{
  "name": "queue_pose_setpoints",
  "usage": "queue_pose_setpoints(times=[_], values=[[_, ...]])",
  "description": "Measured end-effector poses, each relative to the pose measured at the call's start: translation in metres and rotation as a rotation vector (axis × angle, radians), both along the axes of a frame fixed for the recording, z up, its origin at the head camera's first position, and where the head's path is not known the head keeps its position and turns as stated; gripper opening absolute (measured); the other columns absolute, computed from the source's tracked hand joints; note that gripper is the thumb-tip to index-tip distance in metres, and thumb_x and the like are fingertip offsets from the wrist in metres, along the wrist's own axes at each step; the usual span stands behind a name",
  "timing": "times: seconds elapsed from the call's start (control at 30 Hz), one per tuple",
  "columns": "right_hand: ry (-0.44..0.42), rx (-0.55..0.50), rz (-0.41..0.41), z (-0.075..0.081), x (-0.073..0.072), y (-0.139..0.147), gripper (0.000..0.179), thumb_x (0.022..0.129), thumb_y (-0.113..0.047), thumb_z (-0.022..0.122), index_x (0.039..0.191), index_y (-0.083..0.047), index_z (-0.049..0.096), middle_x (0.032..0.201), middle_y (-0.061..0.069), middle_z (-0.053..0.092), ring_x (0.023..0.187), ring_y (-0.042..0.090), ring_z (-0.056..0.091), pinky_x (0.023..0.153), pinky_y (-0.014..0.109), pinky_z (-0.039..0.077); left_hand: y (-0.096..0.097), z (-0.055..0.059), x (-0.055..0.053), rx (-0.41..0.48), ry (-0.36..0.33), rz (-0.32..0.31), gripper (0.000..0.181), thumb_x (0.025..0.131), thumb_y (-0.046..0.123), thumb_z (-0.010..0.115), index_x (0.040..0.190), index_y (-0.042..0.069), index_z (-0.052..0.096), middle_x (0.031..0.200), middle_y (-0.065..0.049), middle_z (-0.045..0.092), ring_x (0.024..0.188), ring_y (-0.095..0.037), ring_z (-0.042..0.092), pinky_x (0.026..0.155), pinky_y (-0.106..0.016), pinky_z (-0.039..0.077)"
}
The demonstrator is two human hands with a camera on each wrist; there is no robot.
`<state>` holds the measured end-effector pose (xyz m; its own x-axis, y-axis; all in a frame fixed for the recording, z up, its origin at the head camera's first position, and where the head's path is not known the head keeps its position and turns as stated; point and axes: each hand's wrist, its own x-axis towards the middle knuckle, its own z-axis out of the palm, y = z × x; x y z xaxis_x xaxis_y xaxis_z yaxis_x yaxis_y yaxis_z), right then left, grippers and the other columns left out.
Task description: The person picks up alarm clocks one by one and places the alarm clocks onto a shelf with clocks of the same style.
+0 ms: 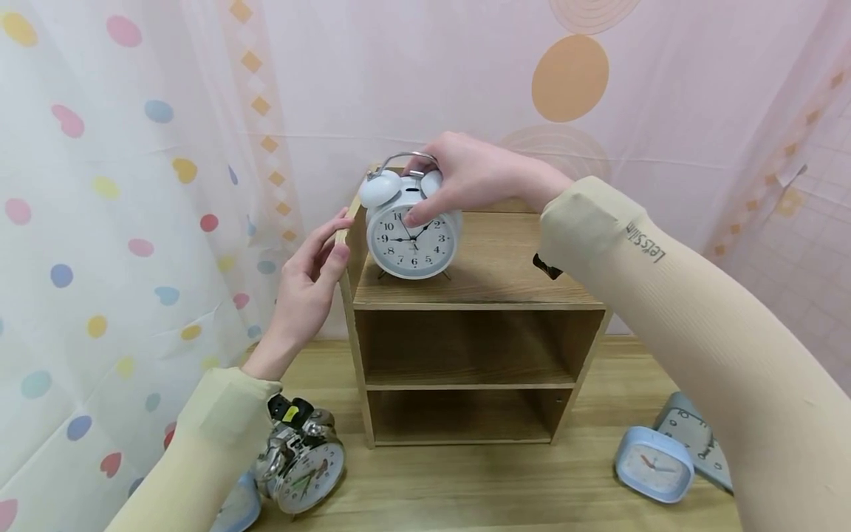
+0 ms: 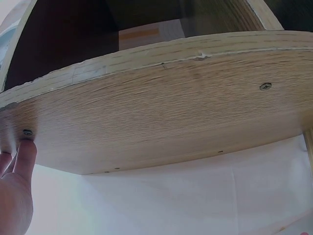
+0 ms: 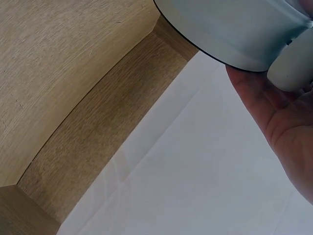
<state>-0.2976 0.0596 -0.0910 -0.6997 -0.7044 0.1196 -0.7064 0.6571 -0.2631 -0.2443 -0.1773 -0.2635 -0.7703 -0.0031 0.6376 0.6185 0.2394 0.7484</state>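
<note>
Head: left hand (image 1: 309,292) spread against shelf (image 1: 505,273), right hand (image 1: 475,174) pinching white clock (image 1: 414,250), sleeve (image 1: 744,355) overlapping grey clock (image 1: 693,436).

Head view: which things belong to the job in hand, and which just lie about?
Likely in the job:
white clock, in right hand
shelf, touched by left hand

Apparently lying about:
silver clock
gray clock
right blue clock
left blue clock

Right hand (image 1: 468,174) in a grip, left hand (image 1: 308,279) lower and looser.
</note>
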Motion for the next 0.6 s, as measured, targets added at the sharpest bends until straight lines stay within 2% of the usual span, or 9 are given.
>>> queue_pose_setpoints(times=[0.6], values=[[-0.079,-0.067,-0.016,-0.005,-0.013,0.004,0.042,0.087,-0.034,0.084,0.123,-0.016,0.072,0.106,0.001,0.074,0.089,0.013,0.063,0.078,0.023,0.051,0.003,0.000,-0.002,-0.003,0.002,-0.011,0.041,0.111,0.021,0.052,0.151,0.011,0.054,0.167,0.003,0.045,0.153,-0.025,0.048,0.113,-0.007,0.042]])
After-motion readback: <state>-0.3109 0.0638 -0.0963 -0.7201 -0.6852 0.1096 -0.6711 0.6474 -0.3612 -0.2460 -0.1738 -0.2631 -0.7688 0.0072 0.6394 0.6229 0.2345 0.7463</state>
